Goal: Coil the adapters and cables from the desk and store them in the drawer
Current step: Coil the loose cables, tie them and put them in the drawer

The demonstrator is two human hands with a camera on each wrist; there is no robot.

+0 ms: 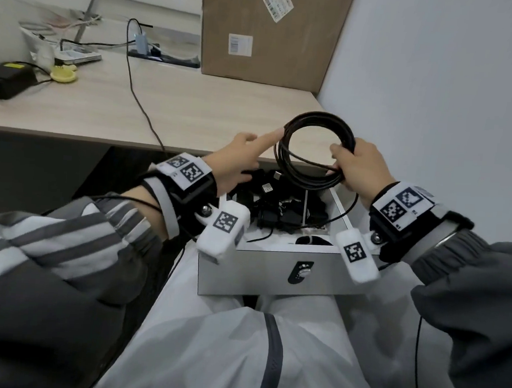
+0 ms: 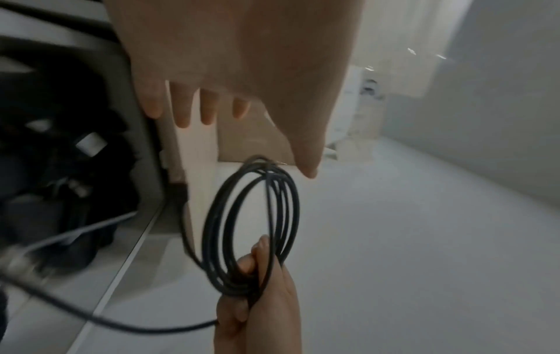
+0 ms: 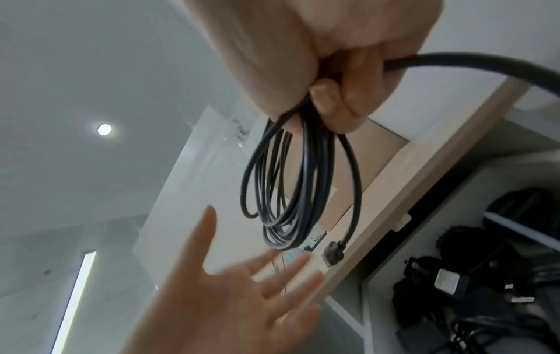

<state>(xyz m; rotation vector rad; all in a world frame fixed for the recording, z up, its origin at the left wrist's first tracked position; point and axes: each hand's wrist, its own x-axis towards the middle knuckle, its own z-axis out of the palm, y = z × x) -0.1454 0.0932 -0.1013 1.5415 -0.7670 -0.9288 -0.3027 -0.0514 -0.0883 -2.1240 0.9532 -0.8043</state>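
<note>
A black cable [image 1: 317,117] wound into a round coil hangs upright above the open white drawer [image 1: 273,274]. My right hand [image 1: 342,160] grips the coil's right side, fingers curled around the strands. My left hand [image 1: 264,140] is open, its index finger stretched out to the coil's left edge. In the left wrist view the left hand [image 2: 242,71] shows straight fingers beside the coil [image 2: 286,203]. In the right wrist view the right hand [image 3: 333,59] clutches the coil [image 3: 315,167], and a plug end [image 3: 333,256] dangles below it. Several black adapters [image 1: 278,207] lie in the drawer.
The wooden desk [image 1: 193,113] runs behind the drawer. On it stand a cardboard box [image 1: 266,28] at the back, a black power brick [image 1: 8,81] at the left and a power strip [image 1: 164,57]. A thin black cable [image 1: 135,88] trails over the desk edge. A wall is close on the right.
</note>
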